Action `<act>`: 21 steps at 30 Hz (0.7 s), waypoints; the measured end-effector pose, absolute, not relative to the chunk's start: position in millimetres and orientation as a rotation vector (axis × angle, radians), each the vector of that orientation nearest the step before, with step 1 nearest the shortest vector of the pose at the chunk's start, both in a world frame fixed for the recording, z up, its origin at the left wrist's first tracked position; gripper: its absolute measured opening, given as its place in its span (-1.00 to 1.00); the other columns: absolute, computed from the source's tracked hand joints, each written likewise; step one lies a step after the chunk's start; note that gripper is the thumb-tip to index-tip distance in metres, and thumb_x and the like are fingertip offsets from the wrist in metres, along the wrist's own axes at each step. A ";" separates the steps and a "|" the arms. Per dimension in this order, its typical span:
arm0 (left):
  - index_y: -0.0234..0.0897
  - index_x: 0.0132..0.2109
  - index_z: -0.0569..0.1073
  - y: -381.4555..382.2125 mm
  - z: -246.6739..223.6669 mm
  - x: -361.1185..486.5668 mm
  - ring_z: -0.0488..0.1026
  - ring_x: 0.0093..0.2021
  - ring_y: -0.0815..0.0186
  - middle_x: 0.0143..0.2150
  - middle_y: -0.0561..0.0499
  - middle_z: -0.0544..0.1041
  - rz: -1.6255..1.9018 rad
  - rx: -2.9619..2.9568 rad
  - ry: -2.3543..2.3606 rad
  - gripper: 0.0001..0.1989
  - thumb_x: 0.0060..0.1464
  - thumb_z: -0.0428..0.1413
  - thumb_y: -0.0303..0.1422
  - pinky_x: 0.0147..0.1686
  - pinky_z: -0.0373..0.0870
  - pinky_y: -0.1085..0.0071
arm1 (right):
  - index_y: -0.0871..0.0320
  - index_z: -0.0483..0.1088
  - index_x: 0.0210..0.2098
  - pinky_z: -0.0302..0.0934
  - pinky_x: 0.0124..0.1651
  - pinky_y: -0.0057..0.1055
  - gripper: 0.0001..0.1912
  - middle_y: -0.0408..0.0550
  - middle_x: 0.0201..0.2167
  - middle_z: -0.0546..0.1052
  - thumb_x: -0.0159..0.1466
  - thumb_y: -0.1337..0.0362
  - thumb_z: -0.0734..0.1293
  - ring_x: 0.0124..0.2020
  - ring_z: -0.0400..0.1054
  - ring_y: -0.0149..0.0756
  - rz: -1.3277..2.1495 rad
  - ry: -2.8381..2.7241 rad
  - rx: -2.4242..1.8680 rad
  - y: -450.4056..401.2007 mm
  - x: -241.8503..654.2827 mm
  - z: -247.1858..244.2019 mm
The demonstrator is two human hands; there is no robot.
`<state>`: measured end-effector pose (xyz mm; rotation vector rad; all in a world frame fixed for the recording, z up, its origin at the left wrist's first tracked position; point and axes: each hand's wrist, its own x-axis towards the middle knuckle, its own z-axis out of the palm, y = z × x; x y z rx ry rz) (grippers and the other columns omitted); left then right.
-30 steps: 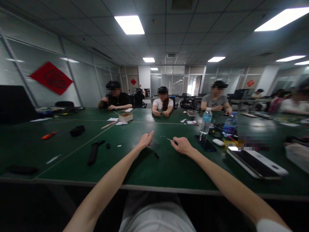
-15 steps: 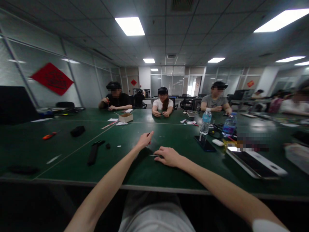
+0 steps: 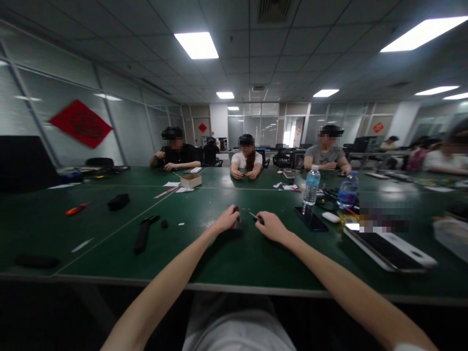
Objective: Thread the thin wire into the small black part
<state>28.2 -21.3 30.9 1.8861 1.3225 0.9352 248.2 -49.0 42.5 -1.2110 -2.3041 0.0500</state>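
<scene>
Over the green table (image 3: 204,265), my left hand (image 3: 227,219) has its fingers closed round a small dark object (image 3: 237,214), too small to name. My right hand (image 3: 271,226), to its right, is closed on a thin screwdriver (image 3: 254,216) with a dark handle and a pale metal shaft. The shaft points up and left toward my left hand, and a gap separates it from the dark object. Left of my hands lie a black T-shaped object (image 3: 143,235), a small black piece (image 3: 164,224) and a white scrap (image 3: 181,224).
At right are a water bottle (image 3: 311,187), a second bottle (image 3: 348,191), a dark phone (image 3: 310,219) and a white case (image 3: 331,217). An open box (image 3: 190,181) stands farther back. An orange-handled tool (image 3: 76,209) lies left. Several people sit across the table.
My left hand has moved slightly right and turned. My right hand has shifted right and forward, and the screwdriver shaft now slants up instead of lying nearly level.
</scene>
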 end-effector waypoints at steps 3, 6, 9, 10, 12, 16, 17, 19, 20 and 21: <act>-0.27 -0.13 0.25 -28.0 28.9 39.6 0.36 -0.63 0.47 -0.33 0.01 0.49 0.911 1.930 1.220 -0.75 0.07 -0.07 -0.25 -0.68 0.18 0.58 | 0.20 0.40 -0.26 0.12 -0.26 -0.46 -0.79 -0.03 -0.36 0.46 0.23 0.23 0.20 -0.33 0.33 -0.34 0.061 -2.234 -1.240 -47.8 247.6 42.0; -0.27 -0.11 0.27 -31.4 26.1 49.4 0.41 -0.58 0.45 -0.28 -0.02 0.49 0.907 1.957 1.114 -0.73 0.07 -0.04 -0.23 -0.68 0.20 0.58 | 0.19 0.41 -0.29 0.11 -0.31 -0.48 -0.79 -0.05 -0.41 0.47 0.21 0.21 0.22 -0.39 0.33 -0.34 0.061 -2.188 -1.252 -46.7 247.0 40.7; -0.28 -0.09 0.28 -32.7 24.6 55.5 0.42 -0.55 0.43 -0.27 -0.03 0.48 0.907 1.947 1.057 -0.71 0.06 -0.02 -0.24 -0.68 0.21 0.59 | 0.19 0.41 -0.30 0.10 -0.36 -0.49 -0.79 -0.06 -0.44 0.48 0.17 0.20 0.24 -0.43 0.32 -0.35 0.054 -2.156 -1.271 -44.7 247.5 39.5; -0.29 -0.09 0.29 -33.1 24.5 56.7 0.43 -0.54 0.43 -0.26 -0.04 0.48 0.907 1.942 1.039 -0.71 0.06 -0.01 -0.25 -0.68 0.22 0.59 | 0.19 0.42 -0.31 0.09 -0.37 -0.49 -0.79 -0.06 -0.45 0.48 0.16 0.20 0.25 -0.44 0.32 -0.35 0.056 -2.147 -1.277 -43.8 248.0 39.2; -0.30 -0.08 0.30 -34.0 24.7 58.2 0.43 -0.53 0.44 -0.23 -0.06 0.47 0.911 1.932 0.997 -0.70 0.05 0.00 -0.27 -0.68 0.22 0.61 | 0.19 0.42 -0.33 0.09 -0.38 -0.49 -0.80 -0.06 -0.47 0.48 0.14 0.20 0.26 -0.46 0.31 -0.36 0.066 -2.123 -1.295 -42.0 249.1 38.8; -0.32 -0.09 0.33 -36.0 24.5 59.7 0.43 -0.48 0.43 -0.25 -0.07 0.46 0.929 1.928 0.910 -0.70 0.04 0.03 -0.27 -0.65 0.24 0.61 | 0.19 0.43 -0.36 0.08 -0.40 -0.50 -0.81 -0.08 -0.48 0.48 0.12 0.22 0.26 -0.47 0.30 -0.37 0.116 -2.089 -1.293 -40.5 250.8 38.5; -0.33 -0.09 0.34 -36.3 24.1 59.9 0.43 -0.47 0.42 -0.28 -0.06 0.46 0.933 1.932 0.895 -0.70 0.04 0.03 -0.26 -0.64 0.25 0.60 | 0.19 0.42 -0.34 0.08 -0.40 -0.50 -0.81 -0.09 -0.46 0.48 0.11 0.23 0.26 -0.46 0.30 -0.37 0.137 -2.089 -1.271 -40.7 250.9 38.5; -0.35 -0.11 0.36 -36.9 23.2 60.4 0.44 -0.45 0.40 -0.34 -0.05 0.46 0.930 1.941 0.878 -0.69 0.04 0.04 -0.24 -0.62 0.27 0.58 | 0.17 0.42 -0.29 0.09 -0.38 -0.50 -0.80 -0.10 -0.42 0.49 0.12 0.26 0.26 -0.44 0.30 -0.37 0.182 -2.101 -1.203 -41.9 250.6 38.2; -0.35 -0.11 0.36 -37.1 22.8 60.5 0.44 -0.44 0.38 -0.35 -0.04 0.46 0.922 1.945 0.872 -0.68 0.04 0.04 -0.23 -0.61 0.28 0.58 | 0.15 0.41 -0.26 0.09 -0.37 -0.50 -0.80 -0.11 -0.41 0.49 0.12 0.26 0.25 -0.43 0.30 -0.38 0.201 -2.109 -1.170 -42.7 250.2 37.9; -0.36 -0.11 0.37 -37.3 22.5 60.5 0.44 -0.43 0.38 -0.36 -0.04 0.45 0.915 1.950 0.867 -0.68 0.04 0.04 -0.23 -0.60 0.29 0.57 | 0.15 0.41 -0.24 0.10 -0.36 -0.50 -0.79 -0.12 -0.40 0.49 0.13 0.27 0.25 -0.42 0.30 -0.38 0.217 -2.117 -1.145 -43.5 249.7 37.4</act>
